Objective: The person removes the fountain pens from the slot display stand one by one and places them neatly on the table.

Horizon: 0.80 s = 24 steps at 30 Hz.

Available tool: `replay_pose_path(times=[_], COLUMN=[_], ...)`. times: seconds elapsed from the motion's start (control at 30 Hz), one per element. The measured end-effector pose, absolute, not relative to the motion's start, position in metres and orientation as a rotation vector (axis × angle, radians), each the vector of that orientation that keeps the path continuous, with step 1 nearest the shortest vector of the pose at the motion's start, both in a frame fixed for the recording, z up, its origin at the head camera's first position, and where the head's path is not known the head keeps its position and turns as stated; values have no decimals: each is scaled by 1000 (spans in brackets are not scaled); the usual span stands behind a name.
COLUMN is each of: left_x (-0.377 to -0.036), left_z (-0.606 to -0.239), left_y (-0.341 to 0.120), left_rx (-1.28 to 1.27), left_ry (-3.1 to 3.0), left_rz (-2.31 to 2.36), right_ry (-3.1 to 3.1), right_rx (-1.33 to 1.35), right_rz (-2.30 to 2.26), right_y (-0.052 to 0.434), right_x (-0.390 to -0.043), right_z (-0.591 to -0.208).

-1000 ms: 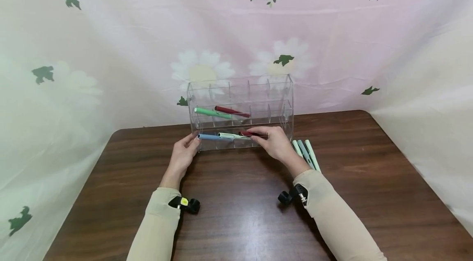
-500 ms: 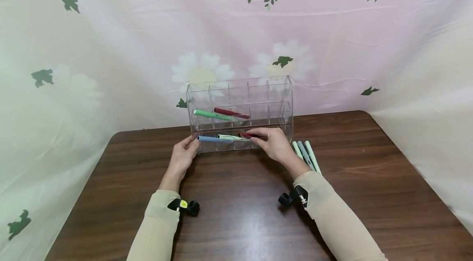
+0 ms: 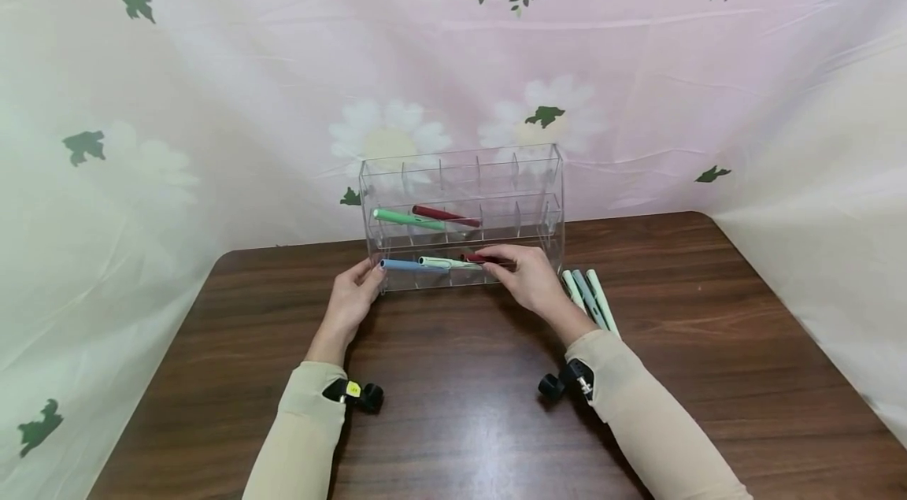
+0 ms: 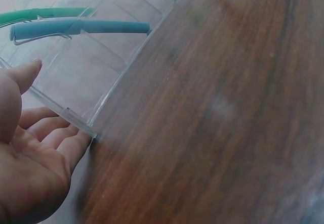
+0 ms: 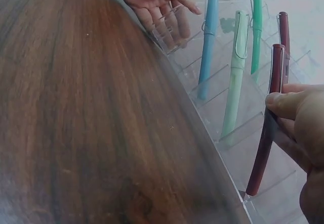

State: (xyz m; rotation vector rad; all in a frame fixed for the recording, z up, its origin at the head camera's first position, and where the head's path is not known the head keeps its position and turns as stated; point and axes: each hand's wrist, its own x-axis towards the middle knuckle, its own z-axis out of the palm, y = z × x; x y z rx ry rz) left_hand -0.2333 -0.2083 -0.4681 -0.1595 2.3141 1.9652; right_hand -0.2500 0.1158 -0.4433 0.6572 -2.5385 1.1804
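Dark red pen [image 5: 267, 133] is pinched by the right hand [image 3: 527, 279], thumb on top and fingers underneath, its lower end down in the third slot of the front row of the clear rack [image 3: 546, 236]. It leans back on the divider like its neighbours. Right wrist view shows the tip near the slot floor; can't tell for sure whether it touches through the plastic.

Left hand [image 3: 352, 299] lies open, fingers straight, against the rack's left end at the front corner, bracing it. It holds nothing.

Other pens already in the rack:
- blue pen [image 3: 405, 265], front row, leftmost slot
- pale green pen [image 3: 442, 262], front row, next slot, just beside the dark red one
- green pen [image 3: 407, 219] and second red pen [image 3: 445, 215], middle row
- back row looks bare from the head view

Three pale pens [image 3: 590, 299] lie together on the surface just right of the rack, behind the right wrist.

Change over the last second: almost none. Both hands sit where they were, the dark red pen shows at the same spot in the row, and only the head camera drifted slightly. My read: the pen is about seated and the grip simply hasn't let go.
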Motion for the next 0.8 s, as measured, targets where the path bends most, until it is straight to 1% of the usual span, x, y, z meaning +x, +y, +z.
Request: replay_pose_path(times=[0.27,0.5,0.8], left_x=[-233,-232,-232], left_z=[-468,-470,-468], left_y=[-206,-206,-208], left_rx=[-176,-180,-189], left_ry=[2314,2342,2341], left_rz=[1965,1940,1939], right_ry=[-2464,-2387,-2338], right_rx=[592,535,436], right_rz=[1450,1528,1590], right_y=[119,119,119], right_x=[-249,-247,-242], right_z=[-440,-435,-417])
